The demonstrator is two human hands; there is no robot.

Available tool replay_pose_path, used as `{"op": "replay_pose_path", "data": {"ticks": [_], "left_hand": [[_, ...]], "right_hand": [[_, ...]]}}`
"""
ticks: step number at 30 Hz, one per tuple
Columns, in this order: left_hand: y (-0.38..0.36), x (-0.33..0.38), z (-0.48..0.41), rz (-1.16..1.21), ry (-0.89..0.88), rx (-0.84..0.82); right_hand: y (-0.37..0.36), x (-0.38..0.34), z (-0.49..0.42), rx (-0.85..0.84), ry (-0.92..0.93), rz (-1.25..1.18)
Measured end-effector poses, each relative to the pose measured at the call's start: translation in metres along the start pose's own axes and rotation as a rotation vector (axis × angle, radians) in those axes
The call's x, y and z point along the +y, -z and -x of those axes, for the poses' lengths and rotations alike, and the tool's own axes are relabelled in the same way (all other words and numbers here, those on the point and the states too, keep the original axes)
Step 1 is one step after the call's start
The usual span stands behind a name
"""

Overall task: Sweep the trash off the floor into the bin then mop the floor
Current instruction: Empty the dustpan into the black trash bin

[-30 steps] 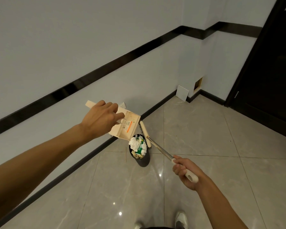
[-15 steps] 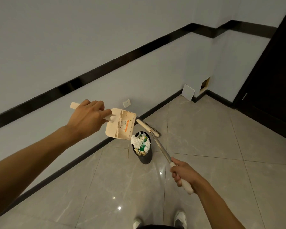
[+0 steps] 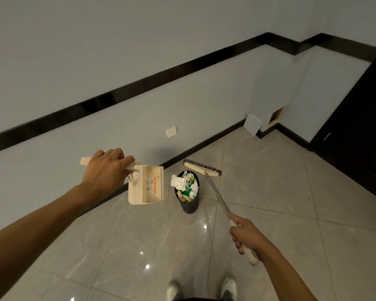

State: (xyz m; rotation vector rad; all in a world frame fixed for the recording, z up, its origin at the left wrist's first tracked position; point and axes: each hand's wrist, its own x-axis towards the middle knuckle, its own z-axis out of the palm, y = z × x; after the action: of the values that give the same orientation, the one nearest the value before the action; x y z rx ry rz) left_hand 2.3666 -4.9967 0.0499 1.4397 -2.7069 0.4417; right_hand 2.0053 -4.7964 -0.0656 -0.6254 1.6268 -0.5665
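A small black bin (image 3: 190,206) stands on the tiled floor near the wall, filled with crumpled white paper (image 3: 178,183) and green wrappers. My left hand (image 3: 105,173) grips the handle of a cream dustpan (image 3: 147,185), held in the air left of the bin with its pan hanging down. My right hand (image 3: 246,237) holds the metal shaft of a broom (image 3: 203,168); its cream head with dark bristles sits just behind and right of the bin. A thin stick (image 3: 167,194) lies on the floor between dustpan and bin.
A black skirting runs along the wall (image 3: 215,135) behind the bin. A wall socket (image 3: 171,131) sits low on the wall. A white panel (image 3: 252,127) leans in the far corner beside a small opening. A dark door (image 3: 360,118) stands at the right. My shoes (image 3: 229,288) show at the bottom.
My left hand has drawn the dustpan left and away from the bin, and it now hangs down. The broom head has moved from over the bin to behind it on the right.
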Motion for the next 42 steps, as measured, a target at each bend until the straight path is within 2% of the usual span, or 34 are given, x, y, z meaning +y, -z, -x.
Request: {"op": "replay_pose_path", "data": {"ticks": [8,11,13,16,19,22,30,42], "left_hand": [[-0.029,-0.001,0.008,0.010,0.080,-0.048],[-0.037,0.004,0.014,0.033,0.067,-0.038],[-0.044,0.006,0.021,0.066,0.062,-0.040],[-0.054,0.009,0.034,0.124,0.075,-0.069],[-0.062,0.006,0.048,0.186,0.112,-0.092],[-0.071,-0.002,0.062,0.235,0.168,-0.099],[-0.102,-0.020,0.090,0.323,0.295,-0.135],[-0.138,-0.031,0.100,0.386,0.302,-0.213]], "right_hand": [[0.010,-0.009,0.018,0.030,0.017,0.297],[0.003,-0.018,0.018,0.006,-0.034,0.517],[-0.012,-0.027,0.009,-0.033,-0.055,0.765],[-0.044,-0.034,-0.017,-0.068,-0.011,1.076],[-0.076,-0.037,-0.043,-0.035,0.034,1.240],[-0.093,-0.042,-0.056,-0.021,0.056,1.300],[-0.057,-0.045,-0.034,0.113,-0.036,1.100],[-0.069,-0.035,0.050,0.290,0.013,0.564]]}}
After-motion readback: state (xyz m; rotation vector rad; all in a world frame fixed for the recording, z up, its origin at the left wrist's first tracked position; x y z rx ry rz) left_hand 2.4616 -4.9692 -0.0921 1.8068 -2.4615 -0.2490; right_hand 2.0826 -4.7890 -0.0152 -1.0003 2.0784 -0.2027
